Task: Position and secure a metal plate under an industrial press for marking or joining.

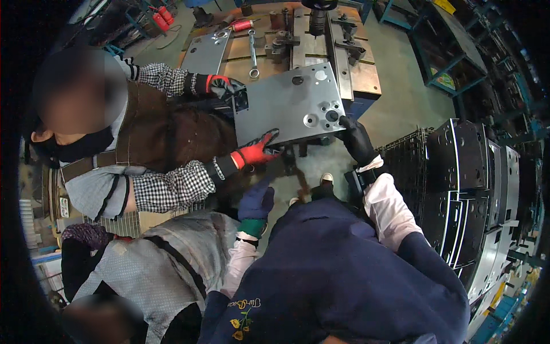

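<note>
a spanner (pixel 252 54) lies on the machine surface (pixel 361 74) at the top, near a red-handled tool (pixel 241 25) and a second flat grey plate (pixel 206 53). dark metal panels (pixel 467 166) stand stacked on edge at the right. red cylinders (pixel 162 16) lie on the green floor (pixel 401 103) at upper left.

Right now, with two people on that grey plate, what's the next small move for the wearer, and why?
Probably bring the left hand up under the near edge of the grey plate. Only the right hand touches it, at the right corner, while the left hangs below, off the plate. The co-worker's red-and-black gloves grip the left side, so the wearer's end looks held by one hand.
</note>
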